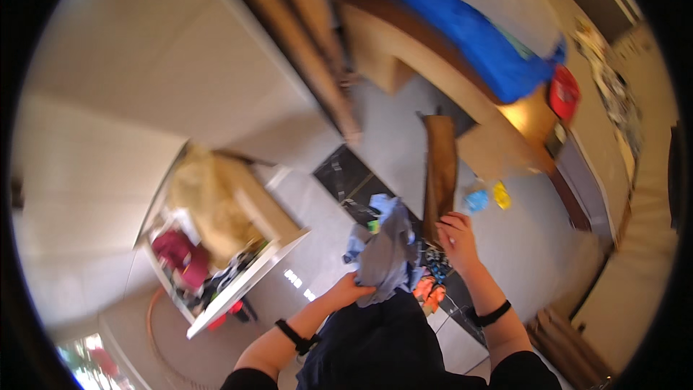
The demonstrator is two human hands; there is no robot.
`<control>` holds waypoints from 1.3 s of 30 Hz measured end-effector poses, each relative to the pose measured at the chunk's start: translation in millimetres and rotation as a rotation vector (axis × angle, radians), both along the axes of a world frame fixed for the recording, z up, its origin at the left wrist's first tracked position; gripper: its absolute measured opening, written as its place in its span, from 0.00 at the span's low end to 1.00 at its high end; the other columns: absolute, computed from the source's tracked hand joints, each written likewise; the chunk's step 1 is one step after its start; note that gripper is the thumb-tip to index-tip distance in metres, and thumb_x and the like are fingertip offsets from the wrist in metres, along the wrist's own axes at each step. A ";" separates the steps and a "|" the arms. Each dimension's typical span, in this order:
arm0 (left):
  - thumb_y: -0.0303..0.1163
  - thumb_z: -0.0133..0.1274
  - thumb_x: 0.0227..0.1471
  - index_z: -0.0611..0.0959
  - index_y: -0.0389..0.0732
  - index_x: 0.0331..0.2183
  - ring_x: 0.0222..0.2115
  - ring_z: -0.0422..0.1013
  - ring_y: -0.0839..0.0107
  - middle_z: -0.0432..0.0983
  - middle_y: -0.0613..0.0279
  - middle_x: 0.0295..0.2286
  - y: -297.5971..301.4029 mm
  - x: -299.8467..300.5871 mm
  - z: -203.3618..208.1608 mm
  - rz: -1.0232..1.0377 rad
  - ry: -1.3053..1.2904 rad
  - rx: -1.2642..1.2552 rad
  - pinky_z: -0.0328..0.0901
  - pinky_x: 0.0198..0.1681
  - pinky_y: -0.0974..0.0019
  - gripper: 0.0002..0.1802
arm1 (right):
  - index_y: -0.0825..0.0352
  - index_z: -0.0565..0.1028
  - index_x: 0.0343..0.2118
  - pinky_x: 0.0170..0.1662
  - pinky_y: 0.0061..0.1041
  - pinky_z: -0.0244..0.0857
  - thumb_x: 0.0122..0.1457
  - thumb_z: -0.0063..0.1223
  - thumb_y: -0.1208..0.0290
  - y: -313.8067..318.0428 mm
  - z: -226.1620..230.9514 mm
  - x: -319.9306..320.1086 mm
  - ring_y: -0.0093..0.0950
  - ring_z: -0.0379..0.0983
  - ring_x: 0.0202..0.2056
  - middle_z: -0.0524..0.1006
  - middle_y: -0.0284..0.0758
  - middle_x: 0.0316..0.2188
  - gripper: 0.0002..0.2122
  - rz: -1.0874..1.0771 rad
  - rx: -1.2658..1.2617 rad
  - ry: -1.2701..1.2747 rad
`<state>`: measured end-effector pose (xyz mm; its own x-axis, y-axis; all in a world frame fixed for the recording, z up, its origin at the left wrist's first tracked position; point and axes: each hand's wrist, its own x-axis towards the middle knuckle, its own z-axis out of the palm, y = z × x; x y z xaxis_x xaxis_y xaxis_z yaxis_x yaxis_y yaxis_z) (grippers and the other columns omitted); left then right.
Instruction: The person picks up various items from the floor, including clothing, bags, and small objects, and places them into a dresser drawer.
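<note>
A bundle of grey-blue cloth (390,253), likely a garment, hangs crumpled in front of my body. My left hand (350,291) grips its lower left side, with the fingertips partly hidden in the folds. To the right, my right hand (458,242) is raised, its fingers loosely bent and apart with nothing seen between them. Just beyond its fingertips is the lower end of a long brown piece (440,166); whether they touch I cannot tell. Below the cloth, orange and dark patterned items (429,292) show in part.
An open drawer (238,289) at the left holds maroon cloth (184,256), tan cloth (209,198) and other clothes. Blue (476,200) and yellow (502,195) packets lie on the grey floor. A wooden bed frame (462,65) with blue bedding (498,65) stands far right, beside a red item (564,92).
</note>
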<state>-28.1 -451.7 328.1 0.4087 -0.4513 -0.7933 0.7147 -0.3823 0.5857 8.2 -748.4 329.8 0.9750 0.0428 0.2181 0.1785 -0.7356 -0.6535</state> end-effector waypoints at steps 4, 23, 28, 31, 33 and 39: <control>0.33 0.57 0.40 0.72 0.35 0.44 0.38 0.69 0.71 0.74 0.57 0.37 40.0 -14.1 50.1 -0.026 -0.276 -0.102 0.63 0.43 0.69 0.27 | 0.68 0.76 0.32 0.42 0.29 0.61 0.48 0.51 0.79 67.3 88.2 12.7 0.36 0.66 0.39 0.72 0.38 0.34 0.07 0.219 0.163 0.007; 0.30 0.56 0.42 0.69 0.38 0.47 0.51 0.57 0.61 0.64 0.54 0.48 241.0 -12.1 136.2 -0.032 -0.910 -0.309 0.52 0.54 0.61 0.28 | 0.72 0.70 0.43 0.48 0.29 0.59 0.50 0.53 0.65 590.3 233.0 30.3 0.39 0.62 0.47 0.66 0.48 0.43 0.20 0.990 0.304 0.144; 0.26 0.55 0.43 0.70 0.39 0.47 0.50 0.59 0.65 0.64 0.52 0.47 285.8 -23.3 127.5 0.192 -0.927 -0.410 0.53 0.53 0.61 0.25 | 0.67 0.56 0.55 0.51 0.27 0.58 0.51 0.54 0.61 638.8 229.1 16.8 0.38 0.49 0.57 0.49 0.50 0.56 0.31 1.144 0.329 0.405; 0.20 0.56 0.38 0.76 0.38 0.37 0.33 0.67 0.78 0.74 0.67 0.30 297.0 -22.8 139.2 0.238 -0.561 -0.355 0.63 0.38 0.72 0.18 | 0.67 0.60 0.53 0.52 0.24 0.56 0.55 0.49 0.67 571.2 230.0 49.5 0.27 0.63 0.49 0.63 0.37 0.52 0.23 1.238 0.479 0.770; 0.19 0.54 0.38 0.76 0.38 0.36 0.31 0.67 0.80 0.73 0.69 0.29 306.5 -20.1 159.1 0.221 -0.627 -0.355 0.63 0.36 0.73 0.17 | 0.69 0.62 0.51 0.51 0.22 0.56 0.54 0.50 0.67 507.5 199.8 70.4 0.25 0.63 0.49 0.67 0.38 0.48 0.22 1.151 0.525 0.609; 0.20 0.55 0.35 0.77 0.36 0.33 0.29 0.69 0.77 0.74 0.66 0.27 319.4 -4.7 207.6 0.437 -0.603 -0.395 0.64 0.36 0.72 0.16 | 0.62 0.47 0.59 0.58 0.30 0.45 0.49 0.56 0.60 343.3 181.0 48.6 0.30 0.48 0.58 0.55 0.37 0.57 0.38 0.840 0.319 0.774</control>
<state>-32.7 -132.2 535.7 0.9141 -0.3525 -0.2002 0.2729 0.1699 0.9469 56.8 -405.1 510.8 0.5449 0.7829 -0.3003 0.0041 -0.3606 -0.9327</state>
